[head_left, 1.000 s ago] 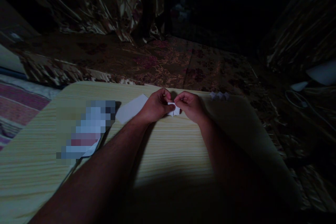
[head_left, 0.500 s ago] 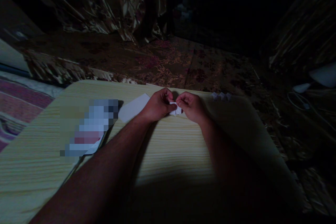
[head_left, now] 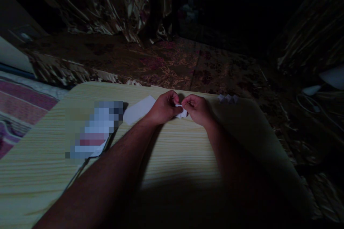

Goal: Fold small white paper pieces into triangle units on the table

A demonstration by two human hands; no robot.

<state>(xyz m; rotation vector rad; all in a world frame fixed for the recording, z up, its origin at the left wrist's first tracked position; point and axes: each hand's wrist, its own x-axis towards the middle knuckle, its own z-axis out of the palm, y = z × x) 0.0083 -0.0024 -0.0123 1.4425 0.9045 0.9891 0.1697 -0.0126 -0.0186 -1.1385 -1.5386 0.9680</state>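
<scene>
A small folded piece of white paper point(head_left: 181, 113) is pinched between my two hands near the table's far edge. My left hand point(head_left: 165, 107) is closed on its left side, with the thumb lying over the paper. From the right, my right hand point(head_left: 196, 108) grips the upper right part with thumb and fingertips. The two hands' fingertips nearly meet above the paper. Part of the paper is hidden under the fingers, and its exact folds are too dim to make out.
White paper sheets point(head_left: 139, 110) lie left of my left hand. A blurred-out device point(head_left: 99, 128) with a cable sits farther left on the wooden table point(head_left: 177, 154). Three small folded paper shapes point(head_left: 228, 98) stand at the far right edge. Beyond is a patterned cloth-covered surface point(head_left: 161, 59).
The paper's lower edge looks slightly shifted between my fingers. My hands keep almost the same hold, and the whole view has moved a little.
</scene>
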